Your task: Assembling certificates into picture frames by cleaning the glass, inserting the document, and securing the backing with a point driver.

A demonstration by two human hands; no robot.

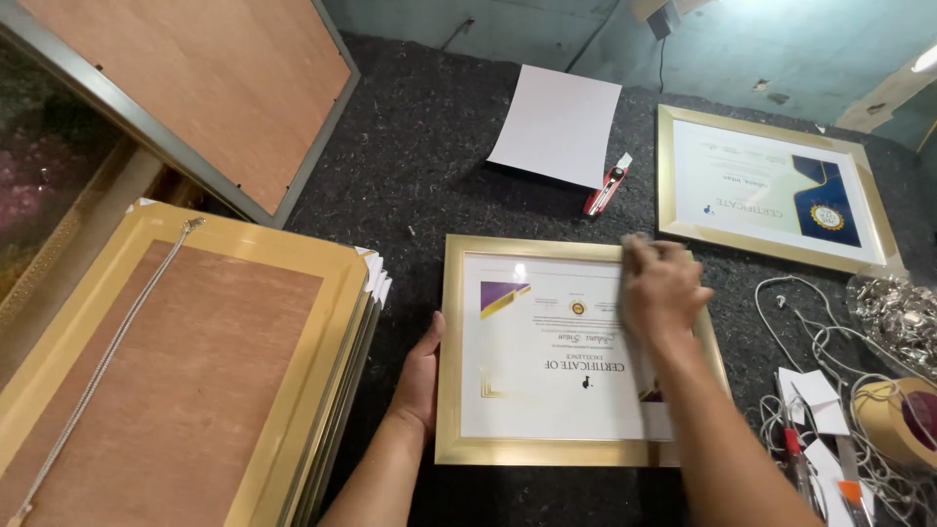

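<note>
A gold-framed certificate (451,342) lies face up on the dark felt table, its print upside down to me. My left hand (420,376) grips the frame's left edge, thumb on the gold rim. My right hand (664,288) rests knuckles-up on the glass near the upper right corner and is blurred. A pale strip (656,415) shows on the glass beside my forearm; whether the hand holds it is unclear.
A stack of gold frames (195,371) lies back-up at left with a hanging cord (107,351). Farther off are a white sheet (558,122), a red cutter (605,187) and a second framed certificate (771,185). White cord (810,342), a bag of metal bits (898,312) and red-handled tools (795,454) sit at right.
</note>
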